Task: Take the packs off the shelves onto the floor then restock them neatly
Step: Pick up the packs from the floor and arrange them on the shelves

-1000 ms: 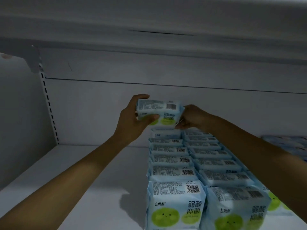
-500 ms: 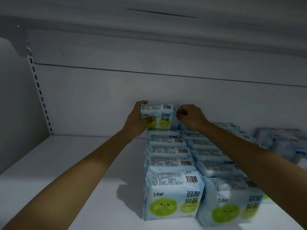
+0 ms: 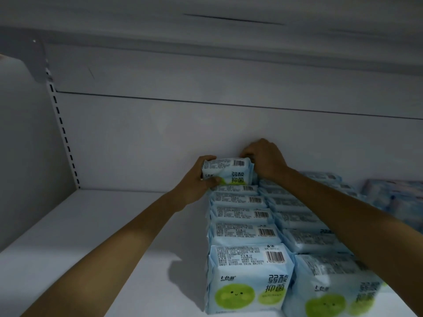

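A light-blue pack (image 3: 231,171) with green apple faces and a barcode is held upright at the far end of the left row, against the back wall. My left hand (image 3: 196,183) grips its left side, thumb on the front. My right hand (image 3: 263,160) grips its upper right corner with curled fingers. Two rows of the same packs (image 3: 247,227) run from the back wall to the front of the white shelf (image 3: 91,236); the nearest pack (image 3: 249,280) faces me.
The upper shelf's underside (image 3: 206,24) hangs low overhead. A slotted upright (image 3: 63,131) stands at the back left. More bluish packs (image 3: 393,197) lie blurred at the far right. The left half of the shelf is bare.
Both hands have carried the pack down and back, from above the rows to the far end of the left row by the back wall.
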The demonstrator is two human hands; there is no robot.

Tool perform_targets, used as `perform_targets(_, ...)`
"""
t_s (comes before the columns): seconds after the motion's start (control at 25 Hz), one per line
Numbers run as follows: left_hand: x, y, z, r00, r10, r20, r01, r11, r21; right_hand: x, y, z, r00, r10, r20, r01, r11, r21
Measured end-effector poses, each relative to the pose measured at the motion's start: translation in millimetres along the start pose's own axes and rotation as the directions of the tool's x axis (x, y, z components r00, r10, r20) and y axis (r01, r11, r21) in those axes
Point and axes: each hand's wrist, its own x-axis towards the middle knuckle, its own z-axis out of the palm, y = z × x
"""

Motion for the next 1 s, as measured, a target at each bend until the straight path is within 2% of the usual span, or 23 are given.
perform_targets(0.08,-0.3,-0.5,-1.2,1.000,0.004,0.001,-0.004,1.000,-0.010,4.6,0.9,-15.3,0.987,0.005,-0.159,0.019,0.989,0.146)
perform_targets(0.16,-0.4,-1.7,-2.5,1.000,-0.025,0.003,0.025,1.000,0.008,10.9,-1.4,-38.8,0.954,0.089,-0.286,-0.013,0.966,0.257)
perform_targets(0.24,-3.4,-2.9,-1.7,0.995,-0.098,0.034,0.095,0.992,0.088,15.9,-5.8,-61.0,0.939,0.203,-0.278,-0.073,0.907,0.414)
perform_targets(0.28,-5.6,-3.3,-0.3,0.985,-0.161,0.054,0.153,0.980,0.130,16.8,-7.9,-70.0,0.941,0.271,-0.203,-0.121,0.828,0.547)
perform_targets(0.32,-7.6,-3.3,2.5,0.973,-0.222,0.070,0.210,0.967,0.145,16.9,-10.8,-76.6,0.943,0.326,-0.067,-0.192,0.698,0.690)
perform_targets(0.36,-9.3,-3.4,6.3,0.964,-0.256,0.074,0.246,0.962,0.120,15.3,-13.8,-80.0,0.930,0.350,0.113,-0.302,0.551,0.778)
perform_targets(0.4,-10.9,-2.6,9.8,0.967,-0.250,0.056,0.246,0.967,0.069,11.7,-15.0,-79.5,0.897,0.340,0.282,-0.418,0.446,0.792)
perform_targets(0.48,-10.8,1.3,11.9,0.980,-0.195,-0.024,0.194,0.980,-0.042,5.6,-9.9,-65.9,0.816,0.316,0.484,-0.575,0.354,0.738)
perform_targets(0.56,-8.0,9.2,8.0,0.978,-0.205,-0.049,0.201,0.977,-0.079,2.7,-3.4,-48.3,0.764,0.321,0.559,-0.642,0.291,0.710)
perform_targets(0.6,-7.4,12.8,5.7,0.973,-0.228,-0.040,0.224,0.971,-0.078,2.4,-3.0,-42.7,0.749,0.352,0.560,-0.658,0.305,0.688)
perform_targets(0.64,-7.1,15.8,4.0,0.972,-0.233,-0.040,0.230,0.970,-0.079,3.2,-2.0,-39.6,0.747,0.373,0.550,-0.664,0.374,0.648)
perform_targets(0.68,-5.9,16.6,2.2,0.974,-0.222,-0.047,0.218,0.973,-0.078,3.7,-2.4,-38.4,0.754,0.383,0.534,-0.656,0.486,0.578)
perform_targets(0.76,-2.2,18.2,0.0,0.982,-0.187,-0.039,0.187,0.982,-0.021,6.3,-8.5,-37.6,0.802,0.383,0.458,-0.582,0.674,0.456)
perform_targets(0.84,1.6,21.9,2.3,0.984,-0.173,-0.035,0.176,0.978,0.114,6.5,-15.5,-37.9,0.882,0.362,0.302,-0.461,0.795,0.395)
perform_targets(0.92,4.4,24.8,5.5,0.980,-0.189,-0.064,0.197,0.965,0.173,-2.3,-24.6,-44.7,0.964,0.256,0.068,-0.262,0.890,0.374)
perform_targets(0.96,5.3,25.7,6.8,0.975,-0.210,-0.077,0.220,0.961,0.167,-9.2,-28.9,-49.0,0.989,0.146,0.038,-0.150,0.912,0.381)
perform_targets(1.0,7.1,22.1,7.5,0.971,-0.226,-0.082,0.236,0.963,0.129,-18.7,-31.4,-53.2,0.995,0.015,0.099,-0.049,0.937,0.345)
